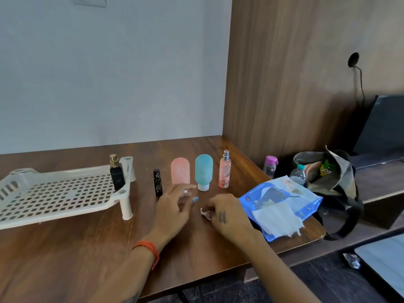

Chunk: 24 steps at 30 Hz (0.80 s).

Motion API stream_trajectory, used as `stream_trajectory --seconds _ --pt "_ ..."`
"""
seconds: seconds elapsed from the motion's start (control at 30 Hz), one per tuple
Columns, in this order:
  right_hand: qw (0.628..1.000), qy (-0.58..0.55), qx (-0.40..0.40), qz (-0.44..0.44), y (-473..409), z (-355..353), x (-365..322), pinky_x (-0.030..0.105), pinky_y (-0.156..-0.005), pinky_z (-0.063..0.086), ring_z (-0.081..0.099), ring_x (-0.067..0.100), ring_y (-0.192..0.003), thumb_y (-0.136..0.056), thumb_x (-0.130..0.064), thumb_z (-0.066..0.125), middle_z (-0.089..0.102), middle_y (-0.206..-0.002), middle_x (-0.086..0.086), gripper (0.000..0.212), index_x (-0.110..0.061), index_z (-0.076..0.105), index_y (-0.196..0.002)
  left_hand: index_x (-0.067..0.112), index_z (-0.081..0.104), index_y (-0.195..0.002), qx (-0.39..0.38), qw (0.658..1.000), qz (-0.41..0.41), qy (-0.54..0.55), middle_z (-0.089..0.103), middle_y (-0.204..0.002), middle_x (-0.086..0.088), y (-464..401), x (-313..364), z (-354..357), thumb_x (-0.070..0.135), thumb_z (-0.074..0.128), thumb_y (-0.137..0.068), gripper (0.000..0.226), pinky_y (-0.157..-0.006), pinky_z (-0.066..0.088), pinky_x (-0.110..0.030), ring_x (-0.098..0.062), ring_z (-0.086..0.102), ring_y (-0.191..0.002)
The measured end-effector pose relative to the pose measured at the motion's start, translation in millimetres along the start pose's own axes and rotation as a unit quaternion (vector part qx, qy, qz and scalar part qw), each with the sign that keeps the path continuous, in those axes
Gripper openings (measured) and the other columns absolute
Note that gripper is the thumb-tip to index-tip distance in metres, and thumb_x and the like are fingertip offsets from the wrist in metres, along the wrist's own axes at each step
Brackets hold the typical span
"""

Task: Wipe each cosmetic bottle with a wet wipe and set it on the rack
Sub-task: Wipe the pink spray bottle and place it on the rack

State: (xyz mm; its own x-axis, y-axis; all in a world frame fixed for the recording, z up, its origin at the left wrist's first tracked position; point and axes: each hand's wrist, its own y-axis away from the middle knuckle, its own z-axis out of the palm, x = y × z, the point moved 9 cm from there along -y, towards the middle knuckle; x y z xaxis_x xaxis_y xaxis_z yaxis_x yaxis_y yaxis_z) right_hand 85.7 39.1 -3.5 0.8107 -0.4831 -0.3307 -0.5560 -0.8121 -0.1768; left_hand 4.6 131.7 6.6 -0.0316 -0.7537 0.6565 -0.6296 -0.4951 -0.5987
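Note:
A white perforated rack (54, 193) stands at the left of the wooden table, with a black perfume bottle with a gold cap (117, 173) on its right end. To the right of the rack, a slim black tube (157, 182), a pink bottle (180, 170), a teal bottle (203, 169) and a pink spray bottle (224, 171) stand in a row. My left hand (175, 208) hovers with fingers spread, its fingertips just in front of the pink bottle's base. My right hand (229, 215) rests beside it, fingers curled round a small whitish wet wipe (205, 213).
A blue wet-wipe pack (306, 204) lies at the table's right edge, a white wipe (277, 217) sticking out. Beyond the edge are a small pink-lidded bottle (270, 166), a water bottle (298, 173), an open bag (336, 173) and a dark screen (384, 127).

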Motion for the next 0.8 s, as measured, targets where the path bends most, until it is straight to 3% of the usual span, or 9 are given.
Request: stream_trajectory --seconds 0.1,0.17,0.3,0.4,0.57,0.7,0.8 --pt "0.998 -0.046 0.036 0.016 -2 -6 8 0.028 -0.088 0.048 0.06 0.016 -0.096 -0.088 -0.02 0.058 0.069 -0.105 -0.001 0.019 -0.021 0.07 -0.103 0.021 0.066 -0.101 0.014 1.0 -0.012 -0.002 0.065 -0.106 -0.002 0 -6 -4 0.006 0.071 -0.079 0.027 -0.076 0.055 -0.021 -0.013 0.067 -0.084" --pt "0.99 -0.077 0.114 0.018 -2 -28 12 0.023 -0.082 0.048 0.061 0.014 -0.089 -0.087 -0.021 0.061 0.069 -0.099 -0.003 0.014 -0.02 0.07 -0.098 0.016 0.067 -0.102 0.015 1.0 -0.015 -0.001 0.066 -0.107 -0.005 0 -7 -4 0.006 0.07 -0.08 0.025 -0.077 0.056 -0.025 -0.016 0.068 -0.085" --pt "0.946 -0.132 0.295 0.016 -4 -96 18 0.013 -0.065 0.038 0.061 0.013 -0.077 -0.087 -0.018 0.064 0.07 -0.087 -0.002 0.01 -0.015 0.072 -0.091 0.014 0.068 -0.098 0.012 1.0 -0.009 -0.014 0.065 -0.101 -0.001 0 -2 -2 0.004 0.07 -0.079 0.022 -0.067 0.044 -0.001 0.0 0.065 -0.074" --pt "0.928 -0.105 0.358 0.005 -16 -132 21 0.016 -0.067 0.038 0.061 0.013 -0.078 -0.088 -0.016 0.063 0.071 -0.092 0.0 0.013 -0.013 0.073 -0.094 0.013 0.069 -0.097 0.012 1.0 -0.012 -0.015 0.067 -0.1 -0.002 0 -1 -2 0.003 0.071 -0.078 0.022 -0.064 0.039 0.003 0.002 0.064 -0.07" --pt "0.972 -0.027 0.23 0.04 -67 -119 33 0.02 -0.08 0.043 0.056 0.013 -0.087 -0.087 -0.013 0.062 0.065 -0.107 0.005 0.018 -0.012 0.066 -0.105 0.012 0.067 -0.102 0.002 0.999 -0.021 -0.032 0.067 -0.107 -0.005 0 -3 -1 0.007 0.068 -0.081 0.022 -0.067 0.042 0.001 -0.013 0.064 -0.082" --pt "0.99 0.029 0.13 0.054 -84 -97 38 0.024 -0.084 0.048 0.054 0.014 -0.082 -0.087 -0.012 0.062 0.064 -0.108 0.007 0.022 -0.016 0.059 -0.109 0.013 0.067 -0.104 -0.004 0.999 -0.023 -0.035 0.066 -0.109 -0.004 0 -5 -1 0.007 0.067 -0.082 0.022 -0.068 0.04 0.002 -0.01 0.063 -0.082" --pt "0.991 0.04 0.115 0.048 -84 -92 37 0.026 -0.082 0.049 0.057 0.016 -0.083 -0.089 -0.013 0.059 0.065 -0.107 0.007 0.022 -0.016 0.056 -0.11 0.011 0.067 -0.105 -0.001 0.999 -0.028 -0.034 0.066 -0.109 -0.004 -1 -6 -2 0.008 0.067 -0.082 0.023 -0.066 0.039 0.004 -0.005 0.059 -0.077"
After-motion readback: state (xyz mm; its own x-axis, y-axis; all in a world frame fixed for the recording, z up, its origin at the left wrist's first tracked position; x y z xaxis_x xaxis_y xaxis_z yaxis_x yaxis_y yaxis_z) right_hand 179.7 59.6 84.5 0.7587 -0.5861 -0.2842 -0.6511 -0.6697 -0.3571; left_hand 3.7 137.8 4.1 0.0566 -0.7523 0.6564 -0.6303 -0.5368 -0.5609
